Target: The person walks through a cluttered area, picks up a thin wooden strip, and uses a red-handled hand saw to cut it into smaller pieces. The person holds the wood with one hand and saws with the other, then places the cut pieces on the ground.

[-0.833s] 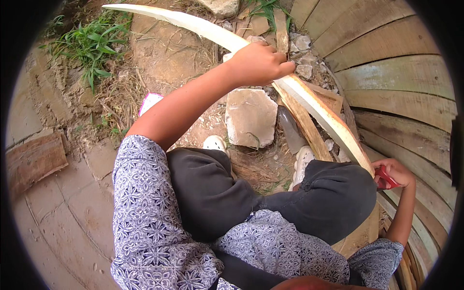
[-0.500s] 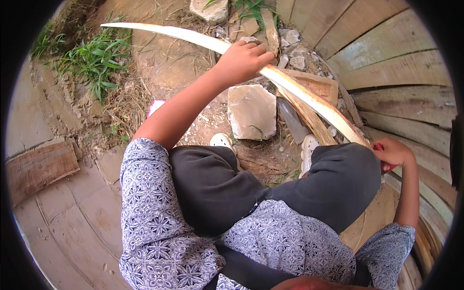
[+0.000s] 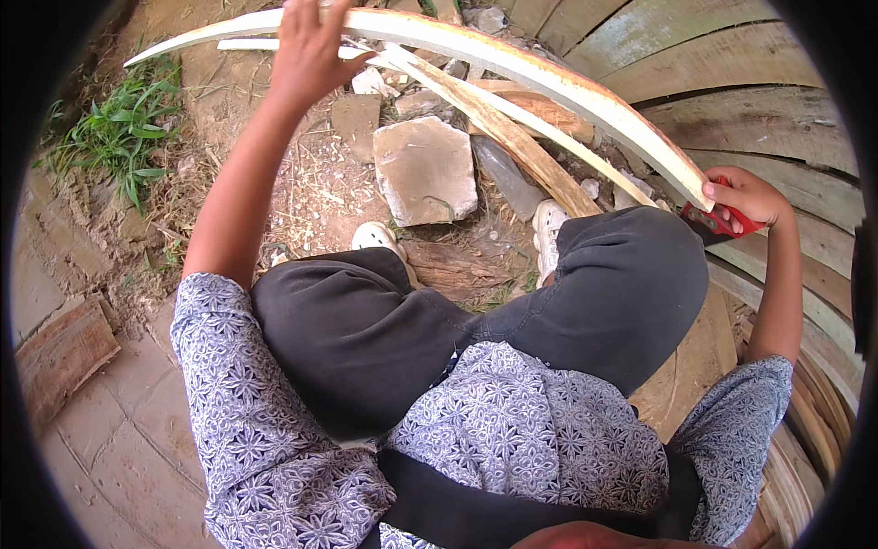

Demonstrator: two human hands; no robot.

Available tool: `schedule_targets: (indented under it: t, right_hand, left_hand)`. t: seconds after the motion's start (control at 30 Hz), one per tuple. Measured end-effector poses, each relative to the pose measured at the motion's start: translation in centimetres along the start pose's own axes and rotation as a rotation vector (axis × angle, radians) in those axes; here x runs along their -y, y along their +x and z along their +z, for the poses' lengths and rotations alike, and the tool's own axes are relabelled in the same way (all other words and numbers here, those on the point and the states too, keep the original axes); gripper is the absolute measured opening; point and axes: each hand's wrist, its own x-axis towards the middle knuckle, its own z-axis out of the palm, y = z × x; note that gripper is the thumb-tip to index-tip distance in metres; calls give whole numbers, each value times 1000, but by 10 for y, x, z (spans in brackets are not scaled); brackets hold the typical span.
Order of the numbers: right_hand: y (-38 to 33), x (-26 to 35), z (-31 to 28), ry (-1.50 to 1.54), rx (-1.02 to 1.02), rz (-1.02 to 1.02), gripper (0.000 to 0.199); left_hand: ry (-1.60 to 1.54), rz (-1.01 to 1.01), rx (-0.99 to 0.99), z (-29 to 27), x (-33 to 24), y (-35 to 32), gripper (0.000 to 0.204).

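Observation:
A long pale wooden plank (image 3: 512, 59) stretches in a curve across the far side, its upper edge brown and rough. My left hand (image 3: 311, 46) grips it toward its left part, fingers over the top and thumb at the near edge. On the right, my right hand (image 3: 752, 197) is closed round the red handle of a handsaw (image 3: 739, 229), whose dark blade is mostly hidden. The plank's right end meets the fingers of that hand. Below the plank lies a thinner pale wooden strip (image 3: 540, 125), separate from it over most of its length.
A flat stone slab (image 3: 425, 171) lies on the ground ahead of my feet, beside a brown timber piece (image 3: 535, 156) and a grey block (image 3: 508, 174). A board wall (image 3: 732, 119) curves along the right. Grass (image 3: 119, 137) and a loose plank (image 3: 66, 357) are at left.
My left hand has moved left and farther away along with the plank. The thinner strip now shows apart below it. My right hand has risen, bringing more of the red saw handle into sight.

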Motion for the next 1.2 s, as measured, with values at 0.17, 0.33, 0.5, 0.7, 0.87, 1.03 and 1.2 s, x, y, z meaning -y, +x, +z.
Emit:
schedule_targets:
  t: [0.17,0.33,0.5,0.7,0.87,1.03,1.2]
  right_hand:
    - [10,-1,0,31,4,-33,51]
    - [3,3,7,-30,-26,-20,52]
    - [19,-6,3,-31,-39,-50,53]
    - [19,-3,7,-43,-126,-37,57]
    - [26,-19,0,-34,-102,-74,57]
    - [21,-20,4,3,-100,-55,57]
    - [18,-7,4,-23,-89,-68,56]
  left_hand:
    - [140,-158,-12,11,47,-24,102]
    - [174,-192,-163,51,59,-37,69]
    - [-16,44,451,72,15,-59,49]
    - [265,543,610,131,-61,-51,75]
    - [394,517,756,159,-88,-24,81]
    - [379,521,648,168,-85,-35,67]
    - [432,507,613,175,-63,-32,61]
